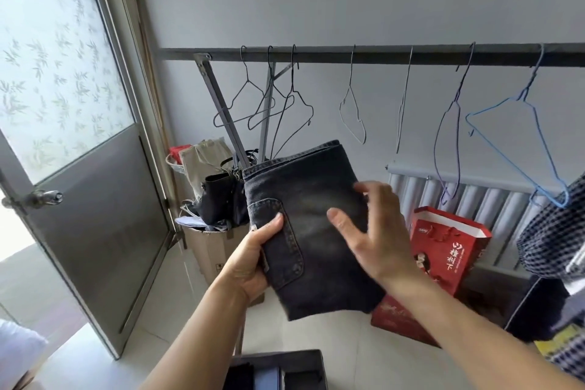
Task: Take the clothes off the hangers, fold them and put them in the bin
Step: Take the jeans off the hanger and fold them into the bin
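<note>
A folded pair of dark grey jeans [311, 231] is held up at chest height in front of the rail. My left hand [253, 258] grips its lower left edge, thumb on the back pocket. My right hand [373, 231] lies flat against the front of the jeans with straight fingers. Several bare wire hangers, among them a black one [242, 104] and a blue one [519, 136], hang on the dark rail [380, 54]. A checked garment [557, 231] hangs at the right edge. The dark bin [285, 369] with folded clothes sits on the floor below.
A metal door [95, 215] stands open at the left. A cardboard box [210, 247] full of bags stands under the rail's left end. Red gift bags [449, 250] lean against the radiator [474, 199]. The floor is pale tile.
</note>
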### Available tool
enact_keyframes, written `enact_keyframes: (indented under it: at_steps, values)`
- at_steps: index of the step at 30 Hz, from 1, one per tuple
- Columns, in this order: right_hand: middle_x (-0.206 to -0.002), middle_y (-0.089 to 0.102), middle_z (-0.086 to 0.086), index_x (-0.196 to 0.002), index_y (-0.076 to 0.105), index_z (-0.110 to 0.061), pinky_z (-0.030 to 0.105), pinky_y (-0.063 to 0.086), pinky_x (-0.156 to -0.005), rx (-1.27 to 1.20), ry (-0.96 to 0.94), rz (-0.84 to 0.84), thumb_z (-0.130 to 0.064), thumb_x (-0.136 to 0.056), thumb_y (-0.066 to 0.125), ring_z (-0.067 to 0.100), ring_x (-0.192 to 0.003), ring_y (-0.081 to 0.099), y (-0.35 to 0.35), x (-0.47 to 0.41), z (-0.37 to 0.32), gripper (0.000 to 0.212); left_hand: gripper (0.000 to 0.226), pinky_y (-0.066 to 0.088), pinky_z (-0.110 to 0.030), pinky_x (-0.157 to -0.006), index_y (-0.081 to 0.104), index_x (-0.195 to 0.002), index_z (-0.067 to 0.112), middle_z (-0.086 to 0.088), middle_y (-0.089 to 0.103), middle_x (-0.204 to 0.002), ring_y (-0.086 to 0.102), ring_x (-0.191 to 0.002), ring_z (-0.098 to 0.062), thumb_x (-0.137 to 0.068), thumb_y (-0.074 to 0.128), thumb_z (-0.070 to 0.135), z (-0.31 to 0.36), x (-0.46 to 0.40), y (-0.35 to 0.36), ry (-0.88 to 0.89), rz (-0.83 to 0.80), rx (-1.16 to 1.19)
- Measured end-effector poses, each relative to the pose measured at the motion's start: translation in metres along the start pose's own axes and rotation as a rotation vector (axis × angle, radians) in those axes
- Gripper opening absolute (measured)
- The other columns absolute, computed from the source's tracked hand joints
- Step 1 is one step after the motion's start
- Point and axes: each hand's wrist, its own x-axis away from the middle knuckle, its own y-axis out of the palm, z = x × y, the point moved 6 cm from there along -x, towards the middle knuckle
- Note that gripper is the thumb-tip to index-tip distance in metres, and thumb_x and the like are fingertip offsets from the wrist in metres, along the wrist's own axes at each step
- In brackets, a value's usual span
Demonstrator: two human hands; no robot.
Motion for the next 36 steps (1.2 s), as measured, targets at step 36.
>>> enact_keyframes:
  at_steps: [36]
  values:
    - [-0.074,0.047,0.0,-0.08,0.051,-0.003,0.031,0.037,-0.064,-0.581,0.777,-0.313,-0.019,-0.101,0.047,0.013,-0.069,0.041,0.298,0.07,0.104,0.027,0.074,0.054,-0.04,-0.087,0.069,-0.08,0.02,0.0,0.07,-0.086,0.067,-0.082,-0.023,-0.044,0.072,0.085,-0.034,-0.063,-0.269,-0.126,1.133,-0.551]
